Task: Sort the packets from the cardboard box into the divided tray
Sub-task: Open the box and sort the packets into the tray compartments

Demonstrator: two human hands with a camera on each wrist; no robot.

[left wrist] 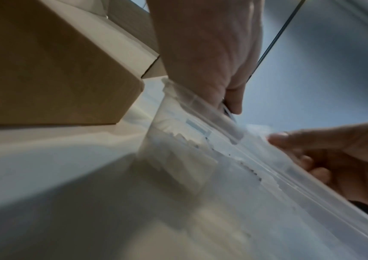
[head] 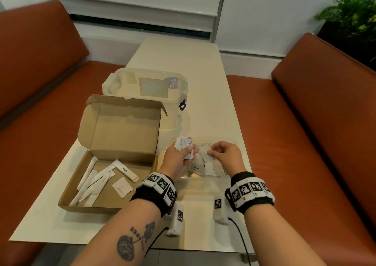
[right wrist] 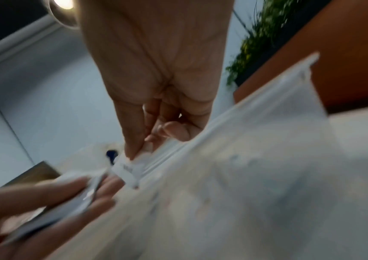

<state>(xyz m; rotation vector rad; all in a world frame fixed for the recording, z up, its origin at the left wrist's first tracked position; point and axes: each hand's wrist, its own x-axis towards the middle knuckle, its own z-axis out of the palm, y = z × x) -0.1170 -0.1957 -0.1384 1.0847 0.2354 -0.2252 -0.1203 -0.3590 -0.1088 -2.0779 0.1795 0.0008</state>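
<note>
The open cardboard box (head: 114,143) on the left holds several white sugar sticks (head: 95,182) and one salt packet (head: 122,187). Right of it stands the clear divided tray (head: 234,141), where a pepper packet (head: 196,167) and a salt packet (head: 211,170) lie. My left hand (head: 182,154) grips a small stack of white packets (head: 184,144) over the tray's left end. My right hand (head: 211,153) pinches one white packet (head: 204,154) just beside that stack, above the tray. In the right wrist view thumb and forefinger pinch this packet (right wrist: 129,168) near the tray's rim (right wrist: 267,123).
A clear lidded plastic container (head: 146,84) stands behind the box. The pale table (head: 203,72) runs on beyond it, with brown bench seats (head: 305,143) on both sides. A green plant (head: 350,7) is at the far right.
</note>
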